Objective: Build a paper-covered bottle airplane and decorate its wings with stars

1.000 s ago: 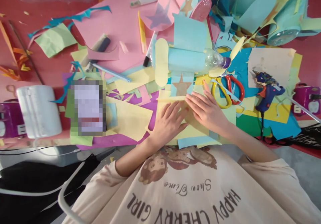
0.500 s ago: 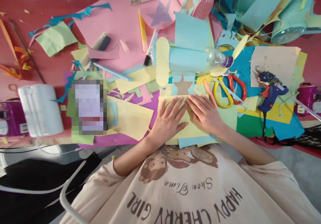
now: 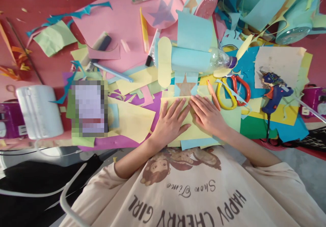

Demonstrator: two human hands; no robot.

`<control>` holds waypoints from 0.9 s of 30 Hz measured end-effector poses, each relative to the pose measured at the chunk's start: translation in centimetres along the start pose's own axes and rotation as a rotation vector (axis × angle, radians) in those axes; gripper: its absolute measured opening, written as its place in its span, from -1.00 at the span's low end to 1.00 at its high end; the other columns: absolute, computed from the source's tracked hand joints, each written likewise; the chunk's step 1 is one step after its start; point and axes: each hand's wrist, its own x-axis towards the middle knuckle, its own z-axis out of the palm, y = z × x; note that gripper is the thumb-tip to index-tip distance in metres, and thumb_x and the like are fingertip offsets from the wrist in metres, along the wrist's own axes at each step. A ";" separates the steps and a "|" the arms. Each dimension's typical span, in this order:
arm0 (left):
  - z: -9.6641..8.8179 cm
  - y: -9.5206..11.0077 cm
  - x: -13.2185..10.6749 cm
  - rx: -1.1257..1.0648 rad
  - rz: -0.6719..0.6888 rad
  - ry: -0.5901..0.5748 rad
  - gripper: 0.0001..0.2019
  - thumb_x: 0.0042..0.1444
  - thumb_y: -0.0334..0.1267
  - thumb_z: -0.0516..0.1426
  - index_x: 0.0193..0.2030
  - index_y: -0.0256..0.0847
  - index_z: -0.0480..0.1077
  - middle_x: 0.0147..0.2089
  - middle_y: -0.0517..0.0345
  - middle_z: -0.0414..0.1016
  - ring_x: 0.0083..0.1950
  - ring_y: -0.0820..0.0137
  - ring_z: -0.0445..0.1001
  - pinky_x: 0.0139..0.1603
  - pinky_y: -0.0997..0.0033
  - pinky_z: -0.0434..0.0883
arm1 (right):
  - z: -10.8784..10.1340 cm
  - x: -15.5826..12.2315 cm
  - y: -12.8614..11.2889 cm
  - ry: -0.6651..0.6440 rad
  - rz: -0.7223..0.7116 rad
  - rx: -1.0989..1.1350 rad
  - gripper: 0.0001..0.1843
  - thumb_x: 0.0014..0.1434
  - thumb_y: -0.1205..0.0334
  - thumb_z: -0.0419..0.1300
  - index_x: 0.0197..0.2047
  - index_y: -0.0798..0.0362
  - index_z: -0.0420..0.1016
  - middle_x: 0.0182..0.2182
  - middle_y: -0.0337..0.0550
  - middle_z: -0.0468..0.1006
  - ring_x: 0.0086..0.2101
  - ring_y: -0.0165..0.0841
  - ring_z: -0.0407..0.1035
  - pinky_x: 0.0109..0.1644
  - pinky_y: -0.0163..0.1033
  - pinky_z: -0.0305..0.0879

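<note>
My left hand (image 3: 171, 120) lies flat, fingers spread, on a pale yellow sheet of paper (image 3: 187, 125). Beside it my right hand (image 3: 207, 113) rests on the same sheet, fingers stretched out, its fingertips close to the left ones. Both sets of fingertips are along the sheet's far edge, which looks folded. Just beyond stands a plastic bottle (image 3: 215, 60) on its side, wrapped in light blue paper with yellow and blue paper pieces attached. One blue piece bears a brown star (image 3: 185, 85). An orange crayon-like stick (image 3: 213, 94) lies by my right fingers.
Scissors (image 3: 226, 96) with yellow and red handles lie right of my hands. Farther right is a blue glue gun (image 3: 275, 96) with a cord. A blurred phone-like device (image 3: 90, 108) and a white case (image 3: 40, 111) are at left. Markers and paper scraps cover the pink sheet (image 3: 119, 26).
Both hands stay pressed on the yellow paper, with hardly any movement. The view has shifted very slightly, so things at left appear a little farther left.
</note>
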 end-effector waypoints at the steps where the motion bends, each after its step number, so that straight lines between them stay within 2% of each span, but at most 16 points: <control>1: 0.0 0.0 0.0 0.017 0.002 0.005 -0.43 0.35 0.00 -0.06 0.37 -0.31 0.15 0.38 -0.20 0.23 0.39 0.04 0.22 0.37 -0.09 0.06 | 0.0 0.0 0.0 -0.001 0.001 0.002 -0.49 0.32 0.39 -0.02 0.31 0.24 0.27 0.24 0.07 0.39 0.26 -0.19 0.25 0.36 -0.01 0.23; 12: -0.1 0.2 -0.1 0.019 -0.014 0.025 -0.45 0.35 -0.02 -0.04 0.37 -0.28 0.16 0.34 -0.15 0.29 0.35 0.08 0.28 0.36 -0.03 0.10 | 0.0 0.0 0.0 0.059 -0.050 -0.076 -0.56 0.30 0.40 0.02 0.20 0.29 0.40 0.16 0.07 0.48 0.19 -0.18 0.35 0.27 -0.05 0.32; 16: 0.0 0.3 -0.2 0.033 -0.018 0.050 -0.47 0.35 -0.02 -0.04 0.36 -0.25 0.19 0.33 -0.08 0.32 0.34 0.13 0.30 0.38 0.02 0.08 | 0.2 -0.1 0.1 0.036 -0.025 -0.036 -0.54 0.32 0.39 0.00 0.26 0.20 0.36 0.18 0.03 0.46 0.22 -0.22 0.32 0.30 -0.04 0.28; 21: 0.2 0.3 -0.3 0.001 -0.019 0.093 -0.45 0.34 -0.03 -0.01 0.38 -0.25 0.15 0.32 -0.08 0.34 0.33 0.14 0.31 0.39 0.04 0.06 | 0.1 -0.1 0.1 0.074 -0.078 -0.088 -0.57 0.30 0.40 0.04 0.20 0.27 0.41 0.15 0.03 0.50 0.17 -0.19 0.37 0.26 -0.06 0.32; 27: 0.1 0.4 -0.3 -0.010 -0.021 0.093 -0.46 0.33 -0.04 0.01 0.36 -0.26 0.17 0.31 -0.09 0.35 0.33 0.13 0.32 0.39 0.02 0.07 | 0.2 -0.2 0.2 0.061 -0.068 -0.017 -0.52 0.31 0.40 0.03 0.28 0.23 0.33 0.17 0.04 0.48 0.21 -0.21 0.32 0.29 -0.06 0.29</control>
